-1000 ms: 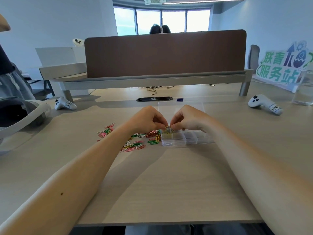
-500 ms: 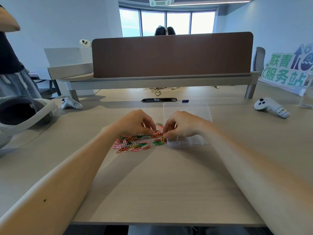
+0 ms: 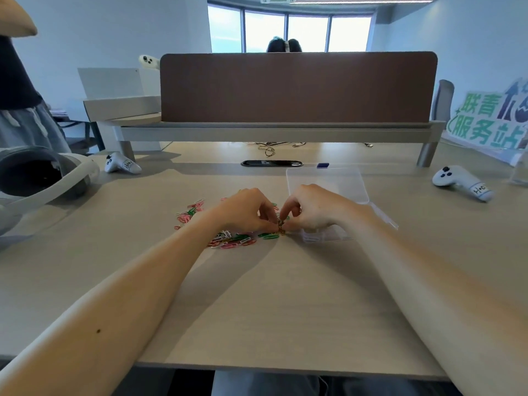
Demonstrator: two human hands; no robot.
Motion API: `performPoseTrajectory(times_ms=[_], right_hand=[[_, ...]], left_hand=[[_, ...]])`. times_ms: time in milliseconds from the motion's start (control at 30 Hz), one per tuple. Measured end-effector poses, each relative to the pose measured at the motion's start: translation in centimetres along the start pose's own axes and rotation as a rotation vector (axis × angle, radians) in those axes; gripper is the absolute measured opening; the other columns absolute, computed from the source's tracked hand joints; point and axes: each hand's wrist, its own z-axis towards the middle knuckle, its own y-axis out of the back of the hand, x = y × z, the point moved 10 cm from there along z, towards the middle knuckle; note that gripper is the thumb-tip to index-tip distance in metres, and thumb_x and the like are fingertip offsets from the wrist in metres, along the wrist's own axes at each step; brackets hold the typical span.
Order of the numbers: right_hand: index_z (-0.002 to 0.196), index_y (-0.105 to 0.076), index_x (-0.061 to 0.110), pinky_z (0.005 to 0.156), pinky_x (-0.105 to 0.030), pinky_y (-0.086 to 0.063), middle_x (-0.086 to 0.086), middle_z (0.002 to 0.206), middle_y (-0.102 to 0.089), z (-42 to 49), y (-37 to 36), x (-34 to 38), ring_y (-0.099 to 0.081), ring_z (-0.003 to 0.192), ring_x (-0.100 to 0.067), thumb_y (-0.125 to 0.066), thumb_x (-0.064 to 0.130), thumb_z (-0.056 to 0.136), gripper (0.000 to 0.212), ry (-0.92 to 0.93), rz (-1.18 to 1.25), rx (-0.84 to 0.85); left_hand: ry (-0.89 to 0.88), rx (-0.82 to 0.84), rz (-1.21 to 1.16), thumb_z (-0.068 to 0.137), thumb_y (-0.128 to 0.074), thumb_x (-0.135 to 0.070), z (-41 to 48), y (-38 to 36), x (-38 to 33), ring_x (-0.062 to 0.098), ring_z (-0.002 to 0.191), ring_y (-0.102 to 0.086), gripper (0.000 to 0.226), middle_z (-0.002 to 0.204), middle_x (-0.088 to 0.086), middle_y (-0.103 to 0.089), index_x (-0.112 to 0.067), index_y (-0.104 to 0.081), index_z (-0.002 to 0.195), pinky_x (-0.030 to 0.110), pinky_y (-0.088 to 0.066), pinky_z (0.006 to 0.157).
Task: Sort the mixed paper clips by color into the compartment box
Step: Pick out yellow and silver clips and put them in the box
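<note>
Progress: early, I judge | my left grip [image 3: 248, 212] and right grip [image 3: 311, 208] both pinch a clip tangle [image 3: 281, 225] just beside the box [image 3: 328, 237] | most clips [image 3: 234, 240] lie unsorted on the surface [image 3: 271, 295]

We see the paper clips [image 3: 231, 240] spread in a loose, flat heap on the worktop [image 3: 257, 295], with pink, green, white and red mixed together, and a thinner scatter [image 3: 190, 211] trailing off to the far left. Just right of the heap sits the compartment box [image 3: 328, 237], clear plastic with its near dividers faintly visible and its open lid [image 3: 325, 184] laid back behind it. At the heap's right edge, close beside the box, a small bunch [image 3: 281, 224] is pinched between our left hand [image 3: 245, 210] and right hand [image 3: 311, 207]; its colour we cannot make out
</note>
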Motion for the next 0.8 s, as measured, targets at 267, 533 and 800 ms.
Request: performPoseTrajectory(times_ms=[267, 533, 800], right_hand=[[0.094, -0.076, 0.024, 0.063, -0.023, -0.037, 0.009, 0.082, -0.055, 0.3, -0.5, 0.0, -0.054, 0.085, -0.014, -0.074, 0.025, 0.082, 0.012, -0.002, -0.016, -0.013], [0.096, -0.077, 0.018, 0.077, -0.03, -0.051, 0.002, 0.091, -0.072, 0.2, 0.6, -0.1, -0.063, 0.086, -0.013, -0.075, 0.02, 0.083, 0.013, 0.011, 0.099, -0.123], [0.096, -0.075, 0.013, 0.061, -0.018, -0.052, 0.001, 0.078, -0.071, -0.8, 2.3, -1.3, -0.067, 0.064, -0.009, -0.07, 0.006, 0.086, 0.013, -0.027, 0.387, -0.2]], left_hand=[[0.018, 0.033, -0.07, 0.082, -0.074, -0.026, 0.0, 0.1, 0.7, 0.011, 0.069, -0.063, 0.009, 0.078, -0.007, -0.068, -0.017, -0.071, 0.084, 0.019, -0.048, 0.062], [0.031, -0.067, -0.314, 0.079, -0.076, -0.011, -0.7, 1.8, 1.6, 0.013, 0.068, -0.068, 0.008, 0.077, 0.005, -0.073, -0.01, -0.073, 0.086, 0.02, -0.056, 0.068], [-0.014, -0.138, -0.332, 0.083, -0.071, -0.009, -0.6, 2.3, 1.2, 0.015, 0.076, -0.071, 0.014, 0.086, 0.002, -0.075, -0.014, -0.075, 0.096, 0.025, -0.058, 0.076]])
